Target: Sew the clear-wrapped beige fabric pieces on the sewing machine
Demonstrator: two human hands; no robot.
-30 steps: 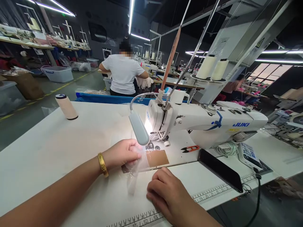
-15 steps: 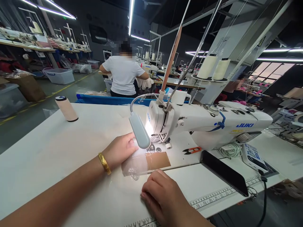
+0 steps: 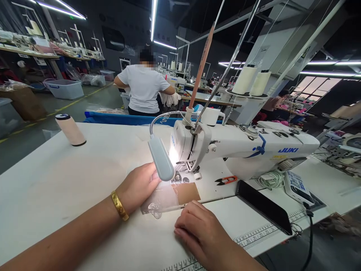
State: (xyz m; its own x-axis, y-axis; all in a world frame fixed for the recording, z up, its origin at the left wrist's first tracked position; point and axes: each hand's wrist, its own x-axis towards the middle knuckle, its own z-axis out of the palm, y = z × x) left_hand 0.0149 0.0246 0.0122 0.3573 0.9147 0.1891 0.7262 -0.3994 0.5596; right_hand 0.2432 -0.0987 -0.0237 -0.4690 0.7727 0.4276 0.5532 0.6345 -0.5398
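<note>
My left hand (image 3: 141, 182), with a gold bracelet (image 3: 119, 205) at the wrist, lies on the white table left of the sewing machine's (image 3: 194, 145) needle area. Its fingertips pass behind the grey lamp head (image 3: 161, 158), so whether they grip anything is hidden. Below that hand lies a clear plastic piece (image 3: 160, 197), beside a brown taped patch (image 3: 188, 193) in front of the metal needle plate (image 3: 177, 177). Closer to the table's front edge rests my right hand (image 3: 199, 231), its fingers curled in and no object showing in them.
Orange thread snips (image 3: 226, 180), a black phone (image 3: 263, 207) and a coiled pale cable (image 3: 271, 179) lie to the right. A peach thread cone (image 3: 70, 130) stands at the back left. Beyond the table, a person in a white shirt (image 3: 145, 88) sits facing away.
The view has shifted slightly. My right hand has moved a little right relative to the brown patch. My left hand stays beside the needle area.
</note>
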